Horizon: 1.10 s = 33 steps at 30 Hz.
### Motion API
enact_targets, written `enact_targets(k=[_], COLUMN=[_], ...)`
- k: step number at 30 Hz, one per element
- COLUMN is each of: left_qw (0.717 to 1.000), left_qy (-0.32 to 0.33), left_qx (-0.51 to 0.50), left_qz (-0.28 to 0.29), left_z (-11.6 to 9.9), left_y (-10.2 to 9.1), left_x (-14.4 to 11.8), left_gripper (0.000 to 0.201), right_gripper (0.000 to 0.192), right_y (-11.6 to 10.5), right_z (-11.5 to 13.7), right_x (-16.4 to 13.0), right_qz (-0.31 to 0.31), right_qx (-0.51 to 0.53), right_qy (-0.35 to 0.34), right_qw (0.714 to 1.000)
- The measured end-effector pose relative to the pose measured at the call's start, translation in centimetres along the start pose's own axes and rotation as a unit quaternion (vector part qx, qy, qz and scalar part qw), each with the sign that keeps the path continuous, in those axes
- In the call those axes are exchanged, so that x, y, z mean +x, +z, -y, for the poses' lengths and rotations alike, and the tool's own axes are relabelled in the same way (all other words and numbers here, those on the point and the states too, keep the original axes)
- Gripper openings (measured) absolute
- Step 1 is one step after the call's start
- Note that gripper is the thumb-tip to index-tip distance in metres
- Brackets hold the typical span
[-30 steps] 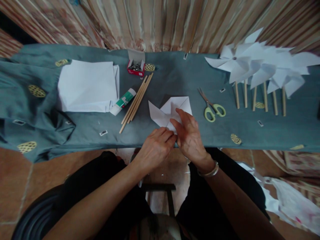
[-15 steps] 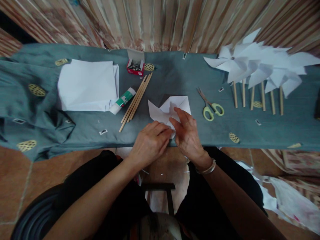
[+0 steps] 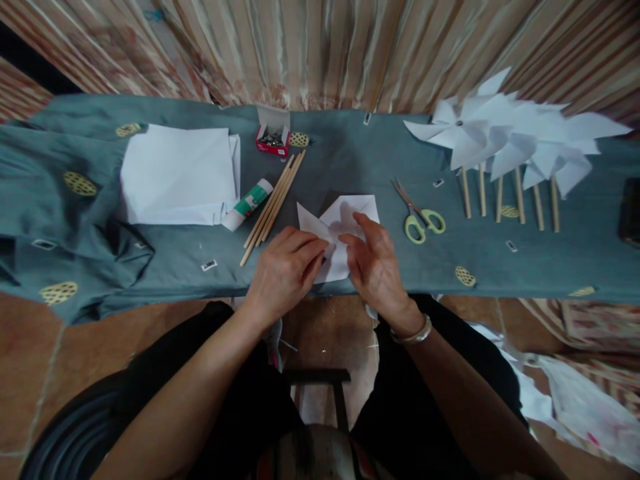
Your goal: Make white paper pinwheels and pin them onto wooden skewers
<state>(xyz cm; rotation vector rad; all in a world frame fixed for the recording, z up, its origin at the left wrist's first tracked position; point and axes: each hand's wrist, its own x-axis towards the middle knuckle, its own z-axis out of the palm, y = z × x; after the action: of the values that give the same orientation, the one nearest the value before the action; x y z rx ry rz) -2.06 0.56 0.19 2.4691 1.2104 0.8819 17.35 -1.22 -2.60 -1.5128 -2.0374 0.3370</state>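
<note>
- Light was dim and soft overall, daylight-like, falling from above and behind the curtain.
- White paper stack and pinwheels were the brightest patches, near washed out, no hard glare.
- Soft shadow lay under the hands on the folded paper.
- Wide-angle bend curved the table edges; corners darkened.
- Fine detail was soft, slightly smeared throughout.

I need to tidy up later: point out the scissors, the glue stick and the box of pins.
scissors (image 3: 419,215): head view, on the pivot just above the green handles.
glue stick (image 3: 248,204): head view, on the middle of the tube.
box of pins (image 3: 273,141): head view, on the pins inside the red box.
</note>
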Motion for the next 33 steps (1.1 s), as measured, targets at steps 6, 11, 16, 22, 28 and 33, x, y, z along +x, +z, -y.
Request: enact_targets(k=[6, 11, 16, 22, 28, 33], left_qw=[1.000, 1.000, 1.000, 0.999, 1.000, 0.998], left_qy=[-0.004, -0.015, 0.004, 0.016, 0.003, 0.009], left_qx=[0.006, -0.001, -0.011, -0.023, -0.014, 0.004], left_qz=[-0.009, -0.011, 0.003, 0.018, 0.022, 0.066], left_z=[-0.2, -0.2, -1.0, -1.8, -1.3, -1.8], left_y=[-0.5, -0.6, 0.1, 1.2, 1.4, 1.8], left_x=[-0.1, -0.2, 0.2, 0.4, 0.2, 0.0], left_gripper=[0.020, 0.021, 0.020, 0.021, 0.023, 0.029], right_gripper=[0.033, 0.032, 0.037, 0.043, 0.039, 0.045], right_y=[0.0, 0.3, 0.4, -1.3, -2.9, -2.7], right_z=[0.0, -0.2, -0.2, -0.6, -2.3, -3.3], right_x=[0.0, 0.2, 0.0, 0.2, 1.3, 1.9], right_qz=[0.009, 0.013, 0.026, 0.017, -0.048, -0.044], right_qx=[-0.035, -0.048, -0.059, 0.036, 0.040, -0.003], right_qy=[-0.026, -0.047, -0.049, -0.030, 0.031, 0.047], right_qw=[0.999, 0.998, 0.997, 0.999, 0.998, 0.998])
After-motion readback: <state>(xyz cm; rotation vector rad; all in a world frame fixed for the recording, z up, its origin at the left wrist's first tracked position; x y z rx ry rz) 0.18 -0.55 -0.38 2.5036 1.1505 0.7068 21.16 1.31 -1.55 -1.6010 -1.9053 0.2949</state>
